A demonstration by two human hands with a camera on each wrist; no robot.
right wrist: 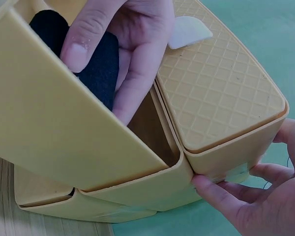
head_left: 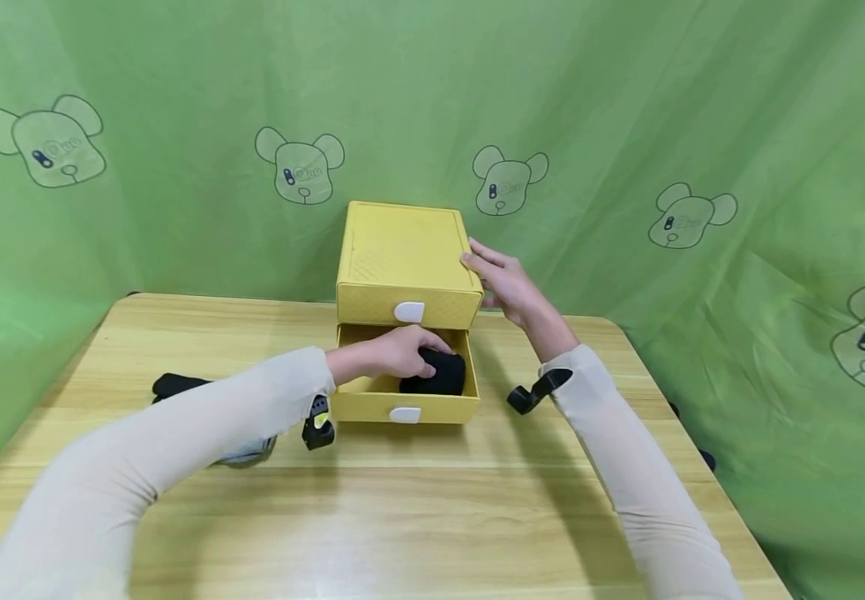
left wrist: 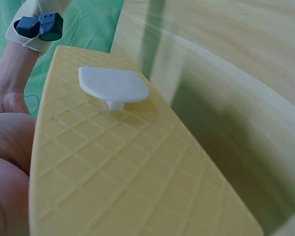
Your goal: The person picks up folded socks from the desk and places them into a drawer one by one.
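Observation:
A yellow drawer box (head_left: 402, 246) has its top drawer closed and the drawer (head_left: 365, 407) below pulled out. Inside that open drawer, my left hand (head_left: 398, 354) grips a rolled black cloth (head_left: 440, 375). In the right wrist view the left thumb presses on the black cloth (right wrist: 96, 73), and the drawer wall hides part of it. My right hand (head_left: 511, 287) rests against the box's right side, its fingers extended along it. The left wrist view shows the patterned drawer front (left wrist: 113, 157) with a white pull tab (left wrist: 113, 86).
Left of the box, partly behind my left sleeve, lie a black rolled item (head_left: 177, 384) and some grey-blue fabric (head_left: 248, 452). Everything stands on a wooden table (head_left: 402, 517). A green curtain (head_left: 417, 100) hangs close behind the box.

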